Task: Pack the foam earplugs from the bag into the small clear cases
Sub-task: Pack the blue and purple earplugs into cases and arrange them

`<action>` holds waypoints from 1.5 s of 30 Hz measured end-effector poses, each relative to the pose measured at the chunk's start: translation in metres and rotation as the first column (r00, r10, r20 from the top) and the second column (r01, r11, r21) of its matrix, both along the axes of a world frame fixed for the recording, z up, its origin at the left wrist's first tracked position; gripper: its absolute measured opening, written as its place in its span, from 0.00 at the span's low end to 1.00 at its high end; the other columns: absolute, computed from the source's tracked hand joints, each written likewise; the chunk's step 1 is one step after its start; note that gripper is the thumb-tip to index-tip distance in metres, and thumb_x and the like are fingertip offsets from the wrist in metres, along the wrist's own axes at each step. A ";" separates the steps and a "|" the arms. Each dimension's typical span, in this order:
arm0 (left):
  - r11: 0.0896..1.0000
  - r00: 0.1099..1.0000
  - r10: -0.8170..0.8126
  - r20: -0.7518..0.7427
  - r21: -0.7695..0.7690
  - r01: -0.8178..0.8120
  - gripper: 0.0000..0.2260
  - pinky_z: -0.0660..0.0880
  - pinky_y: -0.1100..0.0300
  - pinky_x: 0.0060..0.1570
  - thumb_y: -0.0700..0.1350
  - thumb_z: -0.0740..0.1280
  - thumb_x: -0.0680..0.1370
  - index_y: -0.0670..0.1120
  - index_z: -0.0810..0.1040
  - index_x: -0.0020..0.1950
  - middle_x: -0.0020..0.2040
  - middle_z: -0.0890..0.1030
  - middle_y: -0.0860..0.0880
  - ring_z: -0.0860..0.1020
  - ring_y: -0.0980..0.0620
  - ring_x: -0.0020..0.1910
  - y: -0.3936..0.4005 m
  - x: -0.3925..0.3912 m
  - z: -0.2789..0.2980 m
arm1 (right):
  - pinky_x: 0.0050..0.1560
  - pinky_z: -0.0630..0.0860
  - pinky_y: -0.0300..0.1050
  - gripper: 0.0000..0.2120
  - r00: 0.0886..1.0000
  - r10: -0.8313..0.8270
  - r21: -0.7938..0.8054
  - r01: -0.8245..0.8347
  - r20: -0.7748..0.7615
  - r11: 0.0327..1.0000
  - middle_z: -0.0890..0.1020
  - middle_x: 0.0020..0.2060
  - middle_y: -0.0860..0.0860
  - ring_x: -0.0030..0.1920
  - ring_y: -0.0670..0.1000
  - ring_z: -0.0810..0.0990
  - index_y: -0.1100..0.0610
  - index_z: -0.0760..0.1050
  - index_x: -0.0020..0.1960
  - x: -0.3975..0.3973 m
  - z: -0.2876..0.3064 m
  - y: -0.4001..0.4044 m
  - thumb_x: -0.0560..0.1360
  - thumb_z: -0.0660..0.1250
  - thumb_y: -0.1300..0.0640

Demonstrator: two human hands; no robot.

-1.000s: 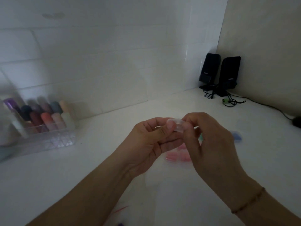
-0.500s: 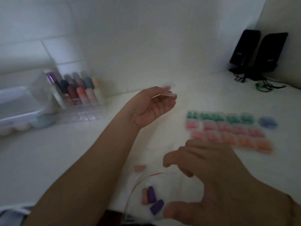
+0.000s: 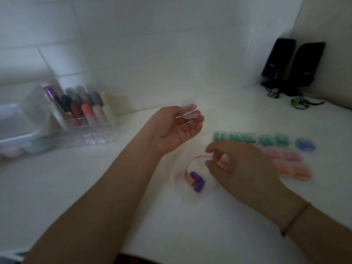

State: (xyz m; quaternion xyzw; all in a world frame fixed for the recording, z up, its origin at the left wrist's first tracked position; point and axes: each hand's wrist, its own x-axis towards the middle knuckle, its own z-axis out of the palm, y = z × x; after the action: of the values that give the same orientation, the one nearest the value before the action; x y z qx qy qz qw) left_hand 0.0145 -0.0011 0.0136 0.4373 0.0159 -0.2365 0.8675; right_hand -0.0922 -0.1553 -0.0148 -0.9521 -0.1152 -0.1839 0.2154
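Note:
My left hand [image 3: 175,130] is raised palm up and pinches a small clear case [image 3: 188,111], hinged open and with nothing in it, at its fingertips. On the counter below lies the clear zip bag [image 3: 187,194] with a red-lined mouth, and inside it are purple earplugs [image 3: 198,182] and a pink one. My right hand [image 3: 242,168] sits at the bag's mouth, thumb and fingers curled, and seems to pinch the red rim; motion blur hides the exact contact. Filled cases lie in rows to the right: green [image 3: 251,140], blue [image 3: 305,145], pink [image 3: 287,155], orange [image 3: 294,170].
A clear organiser [image 3: 83,119] with coloured tubes stands at the back left against the tiled wall, beside a lidded plastic box [image 3: 13,128]. Two black speakers [image 3: 293,63] with cables stand in the far right corner. The white counter's front edge is near my forearms.
Both hands were together on the clear case, then parted. My left hand stays raised with the open case, and my right hand has dropped to the bag and curled at its mouth.

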 end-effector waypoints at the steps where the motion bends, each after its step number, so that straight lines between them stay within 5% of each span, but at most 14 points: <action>1: 1.000 1.000 -0.001 -0.009 -0.008 0.000 0.07 0.80 0.56 0.39 0.34 0.60 0.79 0.38 0.77 0.52 0.44 0.79 0.40 0.80 0.45 0.41 -0.001 -0.001 0.000 | 0.39 0.71 0.38 0.10 1.000 -0.016 -0.031 0.016 0.022 0.999 0.74 0.39 0.38 0.38 0.43 0.75 0.44 0.75 0.55 -0.001 0.000 -0.004 0.74 0.66 0.46; 4: 1.000 0.999 -0.002 -0.033 -0.017 0.001 0.08 0.81 0.56 0.39 0.33 0.58 0.79 0.38 0.76 0.52 0.43 0.79 0.39 0.80 0.44 0.40 -0.003 -0.002 -0.003 | 0.31 0.64 0.31 0.08 0.987 0.022 -0.023 -0.019 0.158 1.000 0.63 0.32 0.34 0.30 0.40 0.66 0.46 0.78 0.46 -0.014 0.008 -0.003 0.72 0.63 0.45; 7: 1.000 0.999 -0.001 -0.041 -0.003 0.001 0.08 0.81 0.55 0.39 0.32 0.57 0.79 0.38 0.75 0.52 0.44 0.79 0.39 0.81 0.44 0.40 -0.005 -0.002 -0.005 | 0.28 0.67 0.35 0.16 0.987 0.098 -0.210 -0.070 0.125 0.975 0.72 0.26 0.38 0.25 0.42 0.72 0.45 0.80 0.40 -0.023 0.014 0.009 0.73 0.57 0.39; 11: 0.999 0.999 -0.049 0.020 0.019 0.048 0.08 0.80 0.54 0.42 0.34 0.57 0.80 0.40 0.74 0.53 0.40 0.76 0.42 0.79 0.45 0.38 -0.007 -0.006 -0.006 | 0.40 0.69 0.42 0.31 0.997 -0.016 -0.401 -0.017 -0.078 0.916 0.81 0.42 0.46 0.43 0.47 0.79 0.47 0.75 0.54 -0.027 0.018 0.013 0.72 0.48 0.26; 15: 0.990 0.991 -0.126 0.053 0.072 0.123 0.06 0.79 0.54 0.41 0.40 0.61 0.81 0.42 0.73 0.56 0.40 0.75 0.43 0.77 0.46 0.37 -0.010 -0.010 -0.004 | 0.39 0.66 0.41 0.28 0.993 -0.055 -0.491 -0.003 -0.104 0.871 0.80 0.42 0.47 0.42 0.49 0.76 0.48 0.76 0.55 -0.026 0.012 0.012 0.73 0.51 0.29; 20: 0.983 0.983 -0.176 0.055 0.067 0.172 0.08 0.76 0.56 0.39 0.43 0.62 0.80 0.42 0.74 0.57 0.39 0.75 0.44 0.75 0.48 0.36 -0.011 -0.015 -0.001 | 0.38 0.67 0.41 0.21 0.988 0.020 -0.368 -0.077 -0.154 0.926 0.79 0.38 0.45 0.36 0.45 0.71 0.45 0.75 0.55 -0.030 0.019 0.001 0.73 0.54 0.34; 23: 0.967 0.965 -0.251 0.073 0.052 0.248 0.10 0.73 0.57 0.37 0.41 0.64 0.76 0.43 0.72 0.56 0.38 0.74 0.45 0.73 0.49 0.34 -0.012 -0.018 0.000 | 0.33 0.68 0.33 0.12 0.936 0.235 0.064 -0.226 -0.262 0.972 0.77 0.28 0.42 0.28 0.42 0.72 0.38 0.77 0.50 -0.030 0.032 -0.020 0.69 0.64 0.36; 25: 0.957 0.953 -0.290 0.083 0.048 0.287 0.12 0.72 0.57 0.38 0.45 0.65 0.73 0.43 0.73 0.55 0.39 0.74 0.46 0.73 0.50 0.35 -0.015 -0.022 -0.001 | 0.28 0.65 0.31 0.07 0.912 0.354 0.380 -0.259 -0.206 0.888 0.76 0.24 0.47 0.23 0.43 0.68 0.42 0.77 0.46 -0.021 0.034 -0.029 0.68 0.70 0.43; 27: 0.947 0.942 -0.322 0.092 0.048 0.319 0.14 0.72 0.56 0.39 0.48 0.66 0.72 0.44 0.75 0.54 0.41 0.76 0.46 0.74 0.49 0.36 -0.018 -0.028 -0.001 | 0.27 0.65 0.35 0.08 0.932 0.350 0.500 -0.260 -0.094 0.826 0.74 0.23 0.52 0.23 0.48 0.67 0.46 0.77 0.44 -0.011 0.030 -0.033 0.67 0.69 0.45; 35: 0.908 0.891 -0.419 0.177 0.090 0.409 0.16 0.74 0.53 0.47 0.50 0.66 0.76 0.44 0.75 0.60 0.46 0.75 0.43 0.73 0.47 0.43 -0.025 -0.035 -0.007 | 0.30 0.65 0.39 0.06 0.996 -0.004 0.319 -0.024 0.086 0.947 0.74 0.20 0.44 0.21 0.45 0.69 0.48 0.74 0.38 0.012 0.020 -0.018 0.67 0.67 0.46; 40: 0.880 0.854 -0.475 0.212 0.087 0.467 0.14 0.73 0.53 0.49 0.50 0.63 0.77 0.45 0.73 0.60 0.46 0.74 0.44 0.73 0.48 0.44 -0.026 -0.035 -0.010 | 0.30 0.63 0.37 0.07 0.998 -0.042 0.319 0.022 0.055 0.947 0.73 0.19 0.41 0.22 0.44 0.70 0.45 0.77 0.40 0.010 0.023 -0.016 0.69 0.66 0.43; 45: 0.900 0.877 -0.433 0.208 0.048 0.433 0.14 0.74 0.55 0.45 0.48 0.66 0.76 0.43 0.73 0.59 0.48 0.74 0.42 0.74 0.47 0.42 -0.027 -0.032 -0.009 | 0.28 0.62 0.33 0.15 0.989 -0.066 0.084 0.055 0.130 0.995 0.74 0.20 0.42 0.21 0.39 0.71 0.41 0.80 0.50 0.005 0.025 -0.016 0.70 0.60 0.37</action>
State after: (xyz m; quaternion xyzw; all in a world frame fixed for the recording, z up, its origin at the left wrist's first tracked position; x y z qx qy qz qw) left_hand -0.0179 -0.0279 0.0042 0.4525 -0.1752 -0.3760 0.7894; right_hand -0.0876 -0.1712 0.0100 -0.9314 -0.0928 -0.2578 0.2394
